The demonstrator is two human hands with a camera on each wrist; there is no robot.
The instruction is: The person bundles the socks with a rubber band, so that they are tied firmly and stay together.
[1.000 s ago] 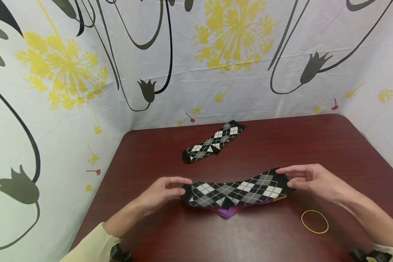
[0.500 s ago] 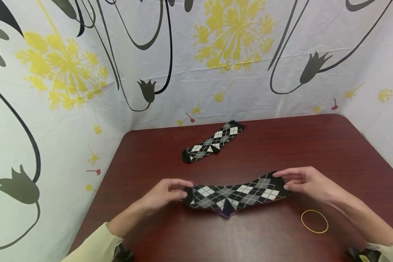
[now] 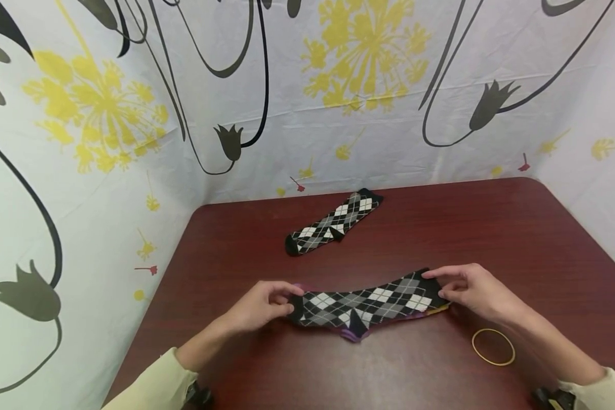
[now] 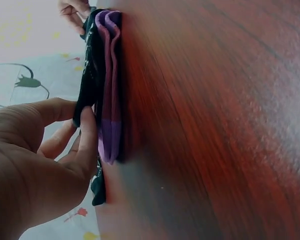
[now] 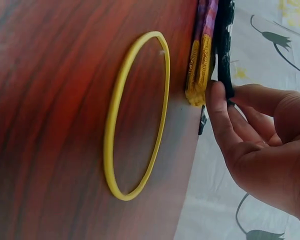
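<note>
Toe and cuff of a black, grey and white argyle sock (image 3: 369, 304) are pinched by my two hands. My left hand (image 3: 263, 307) has the black toe end between thumb and fingers; my right hand (image 3: 474, 289) pinches the black cuff end. Directly beneath lies a folded or doubled purple sock (image 4: 109, 90) on the table, mostly covered in the head view. Its yellow end (image 5: 200, 70) shows in the right wrist view, below my right fingers. In both wrist views the argyle sock stands slightly apart from the purple one near my fingertips.
A second argyle sock (image 3: 333, 224) lies diagonally toward the back of the dark red table (image 3: 236, 245). A thin yellow ring (image 5: 110, 135) lies flat near my right forearm. Patterned cloth (image 3: 369, 154) hangs behind the table and along both sides.
The argyle sock has come down a little toward the near side, over the purple sock. My right hand has shifted left and slightly down; my left hand has moved slightly down and right.
</note>
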